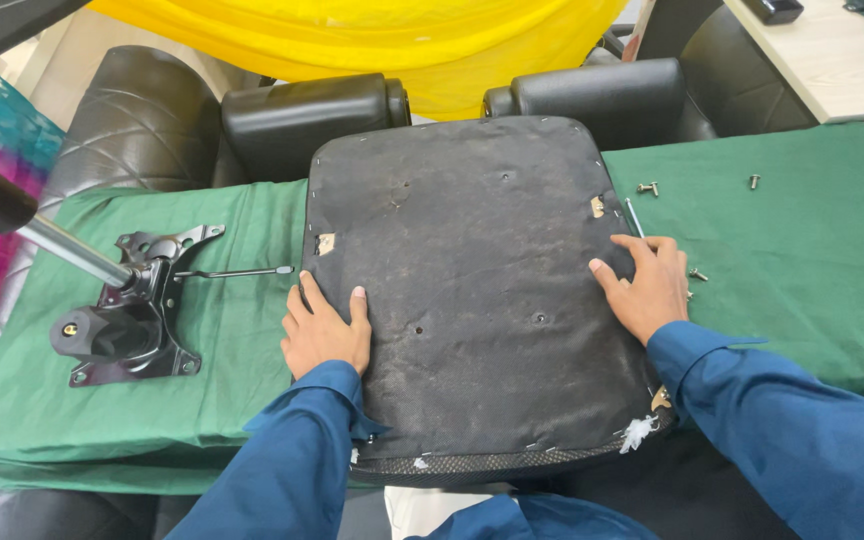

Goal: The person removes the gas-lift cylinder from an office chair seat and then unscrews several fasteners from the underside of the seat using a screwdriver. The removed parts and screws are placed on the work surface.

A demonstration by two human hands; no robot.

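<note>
From the head camera, we are looking down at an upturned chair seat (pixel 472 290), its dark fabric underside facing us, lying on a green cloth (pixel 802 260) spread over a work surface. Our left hand (pixel 325 330) is pressing flat on the seat's left edge, fingers spread wide and gripping nothing, the thumb lying on the fabric. Our right hand (pixel 647 285) is resting the same way on the right edge, fingers splayed and open, palm down, nothing held.

As far as the work goes, we are judging it to be at an early or middle stage: the seat's underside is showing bare screw holes with nothing bolted to it, and the black metal tilt mechanism (pixel 137 315) with its gas cylinder (pixel 32 225) is sitting well apart on the cloth to the left. Loose screws (pixel 649 187) are lying scattered on the cloth to the right, just beyond our right fingers, with a thin tool (pixel 633 216) near them.

The seat is lying directly under both palms, between our two hands, with its near edge overhanging the cloth toward us. Black armrests (pixel 312 115) are showing behind it.
</note>
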